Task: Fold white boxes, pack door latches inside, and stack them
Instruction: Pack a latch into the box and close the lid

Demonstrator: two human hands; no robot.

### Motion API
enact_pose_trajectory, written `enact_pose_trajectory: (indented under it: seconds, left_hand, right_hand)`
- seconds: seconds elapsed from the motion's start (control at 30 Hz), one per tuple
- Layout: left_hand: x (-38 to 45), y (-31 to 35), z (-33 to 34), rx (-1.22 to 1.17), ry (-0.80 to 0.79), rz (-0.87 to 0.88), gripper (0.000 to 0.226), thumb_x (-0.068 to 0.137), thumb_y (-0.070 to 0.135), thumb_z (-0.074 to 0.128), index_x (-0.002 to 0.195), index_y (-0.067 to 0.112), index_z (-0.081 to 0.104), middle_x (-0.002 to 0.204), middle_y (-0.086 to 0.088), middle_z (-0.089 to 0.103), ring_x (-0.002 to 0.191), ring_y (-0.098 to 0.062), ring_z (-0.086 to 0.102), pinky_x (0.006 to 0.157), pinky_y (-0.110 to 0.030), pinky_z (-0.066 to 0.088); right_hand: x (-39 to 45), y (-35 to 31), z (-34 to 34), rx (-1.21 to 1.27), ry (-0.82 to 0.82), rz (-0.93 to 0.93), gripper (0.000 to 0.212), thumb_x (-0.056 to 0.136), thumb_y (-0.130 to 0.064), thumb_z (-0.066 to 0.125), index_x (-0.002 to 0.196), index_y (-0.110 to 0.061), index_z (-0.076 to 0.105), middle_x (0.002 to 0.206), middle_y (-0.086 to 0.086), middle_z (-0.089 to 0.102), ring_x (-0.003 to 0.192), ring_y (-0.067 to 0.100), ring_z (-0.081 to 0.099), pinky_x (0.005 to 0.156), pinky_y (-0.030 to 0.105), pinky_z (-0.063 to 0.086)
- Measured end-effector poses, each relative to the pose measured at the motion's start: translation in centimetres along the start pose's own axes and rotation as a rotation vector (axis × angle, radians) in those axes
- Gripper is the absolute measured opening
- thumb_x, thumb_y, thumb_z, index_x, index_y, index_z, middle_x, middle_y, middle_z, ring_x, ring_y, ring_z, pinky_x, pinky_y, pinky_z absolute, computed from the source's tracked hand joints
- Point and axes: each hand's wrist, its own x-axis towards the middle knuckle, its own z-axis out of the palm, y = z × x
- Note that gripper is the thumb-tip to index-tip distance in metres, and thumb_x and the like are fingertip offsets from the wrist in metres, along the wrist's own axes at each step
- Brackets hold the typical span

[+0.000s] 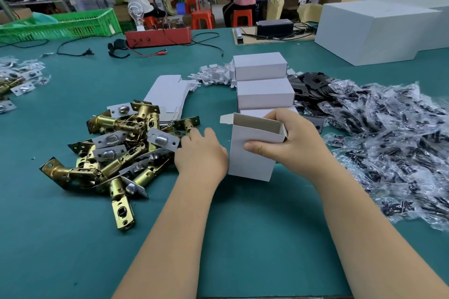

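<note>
My right hand grips an upright white box with its top end open, standing on the green table. My left hand reaches into the right edge of a pile of brass door latches; its fingertips touch the latches, and I cannot tell whether they hold one. Behind the held box lies a row of closed white boxes. A stack of flat unfolded box blanks lies behind the latch pile.
Bagged dark parts and black plates cover the table's right side. Large white cartons stand at the back right. A red device, cables and a green crate are at the back left. More latches lie far left.
</note>
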Motion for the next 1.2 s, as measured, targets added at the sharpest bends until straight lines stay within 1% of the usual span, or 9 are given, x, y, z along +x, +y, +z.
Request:
enact_pose_trajectory:
  seconds: [0.1, 0.3, 0.4, 0.5, 0.63, 0.77, 0.97, 1.1, 1.2]
  left_hand:
    - [0.3, 0.2, 0.2, 0.067, -0.051, -0.02, 0.035, 0.097, 0.024, 0.042, 0.13, 0.013, 0.04, 0.14, -0.015, 0.034, 0.126, -0.035, 0.033, 0.092, -0.041, 0.036]
    - [0.9, -0.3, 0.2, -0.256, 0.187, -0.005, 0.046, 0.089, 0.003, 0.047, 0.133, 0.012, 0.04, 0.128, -0.014, 0.037, 0.107, -0.034, 0.044, 0.076, -0.034, 0.033]
    - [0.9, 0.1, 0.5, -0.241, 0.157, -0.035, 0.043, 0.091, 0.02, 0.051, 0.132, 0.012, 0.043, 0.13, -0.015, 0.037, 0.112, -0.035, 0.042, 0.086, -0.04, 0.038]
    - [1.3, 0.0, 0.8, -0.172, 0.116, -0.064, 0.037, 0.095, 0.032, 0.05, 0.125, 0.01, 0.055, 0.133, -0.014, 0.036, 0.118, -0.035, 0.039, 0.099, -0.041, 0.035]
    - [1.6, -0.2, 1.2, -0.286, 0.134, 0.006, 0.025, 0.094, 0.022, 0.052, 0.111, 0.009, 0.066, 0.126, -0.011, 0.04, 0.113, -0.031, 0.043, 0.092, -0.037, 0.039]
    - [1.3, 0.3, 1.0, -0.29, 0.199, 0.068, 0.027, 0.094, 0.018, 0.049, 0.117, 0.011, 0.062, 0.118, -0.013, 0.05, 0.109, -0.031, 0.047, 0.076, -0.034, 0.035]
    - [1.4, 0.2, 1.3, -0.157, 0.107, -0.062, 0.038, 0.095, 0.039, 0.048, 0.125, 0.016, 0.051, 0.129, -0.016, 0.037, 0.116, -0.037, 0.04, 0.097, -0.042, 0.035]
    - [1.3, 0.2, 1.3, -0.246, 0.153, -0.021, 0.024, 0.093, 0.019, 0.049, 0.114, 0.008, 0.053, 0.125, -0.016, 0.039, 0.111, -0.035, 0.041, 0.093, -0.042, 0.038]
    - [1.3, 0.0, 1.4, -0.337, 0.219, 0.009, 0.028, 0.087, 0.007, 0.051, 0.115, 0.008, 0.05, 0.122, -0.015, 0.041, 0.108, -0.034, 0.041, 0.087, -0.037, 0.036]
  right_hand:
    - [0.1, 0.0, 0.0, -0.004, 0.001, -0.011, 0.04, 0.056, -0.056, 0.077, 0.083, -0.033, 0.06, 0.085, -0.02, 0.058, 0.084, -0.003, 0.054, 0.066, 0.017, 0.041]
    - [0.1, -0.1, -0.2, -0.025, 0.003, -0.029, 0.039, 0.057, -0.056, 0.075, 0.084, -0.033, 0.06, 0.087, -0.018, 0.059, 0.086, -0.003, 0.053, 0.066, 0.01, 0.041]
    - [0.0, 0.0, -0.2, -0.025, 0.005, -0.033, 0.036, 0.059, -0.051, 0.079, 0.084, -0.032, 0.06, 0.088, -0.017, 0.059, 0.085, -0.002, 0.054, 0.067, 0.011, 0.041]
    - [0.0, 0.1, -0.2, -0.033, 0.007, -0.037, 0.037, 0.059, -0.052, 0.077, 0.085, -0.031, 0.06, 0.088, -0.016, 0.059, 0.085, 0.001, 0.054, 0.071, 0.017, 0.043]
    - [0.1, 0.1, -0.3, -0.031, 0.009, -0.037, 0.038, 0.059, -0.051, 0.077, 0.086, -0.03, 0.061, 0.089, -0.015, 0.059, 0.086, 0.001, 0.054, 0.072, 0.018, 0.044]
    - [0.1, 0.2, -0.3, -0.025, 0.008, -0.046, 0.035, 0.061, -0.048, 0.079, 0.084, -0.031, 0.06, 0.088, -0.015, 0.06, 0.085, -0.001, 0.054, 0.069, 0.014, 0.042]
    - [0.2, 0.2, -0.2, -0.026, 0.012, -0.054, 0.038, 0.058, -0.053, 0.076, 0.084, -0.032, 0.06, 0.088, -0.016, 0.06, 0.085, -0.001, 0.054, 0.068, 0.012, 0.042]
    - [0.2, 0.2, -0.2, -0.023, 0.012, -0.056, 0.037, 0.058, -0.054, 0.076, 0.083, -0.033, 0.059, 0.088, -0.018, 0.059, 0.086, -0.004, 0.053, 0.066, 0.007, 0.039]
    - [0.2, 0.3, -0.2, -0.034, 0.013, -0.059, 0.037, 0.058, -0.053, 0.076, 0.084, -0.033, 0.06, 0.088, -0.018, 0.059, 0.086, -0.003, 0.053, 0.067, 0.009, 0.04]
